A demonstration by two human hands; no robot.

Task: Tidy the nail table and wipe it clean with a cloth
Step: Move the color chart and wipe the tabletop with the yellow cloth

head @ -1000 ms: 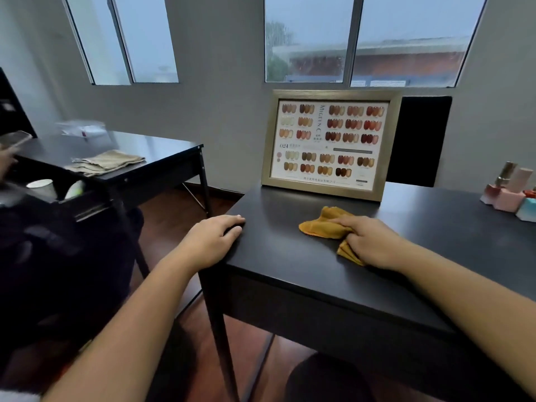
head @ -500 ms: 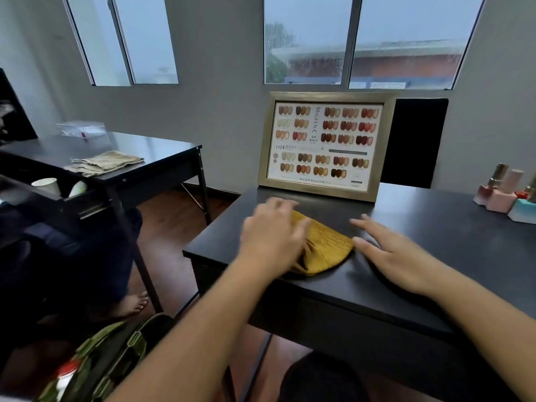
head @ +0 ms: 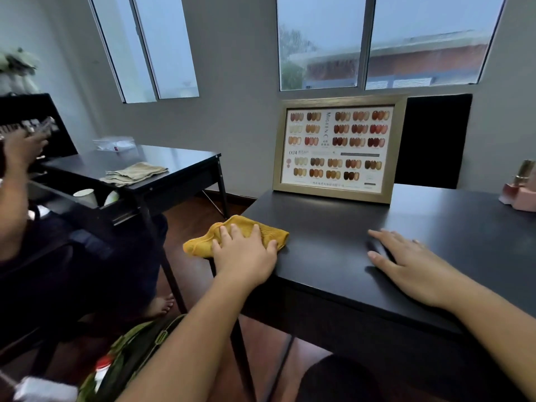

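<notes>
A yellow cloth (head: 200, 245) lies crumpled at the left front corner of the black nail table (head: 333, 227), partly hanging over the edge. My left hand (head: 246, 253) presses flat on the cloth, fingers spread and straight. My right hand (head: 406, 262) rests flat on the bare tabletop further right, fingers straight, holding nothing. A framed nail colour chart (head: 338, 149) stands upright at the back of the table.
Pink nail polish bottles (head: 520, 190) stand at the table's right edge. A second black table (head: 179, 161) to the left carries a folded beige towel (head: 135, 173). Another person (head: 20, 175) sits at far left. A green bag (head: 130, 358) lies on the floor.
The cloth passed from my right hand to my left, which has slid it leftward to the table's corner. My right hand let go and now lies flat on the table.
</notes>
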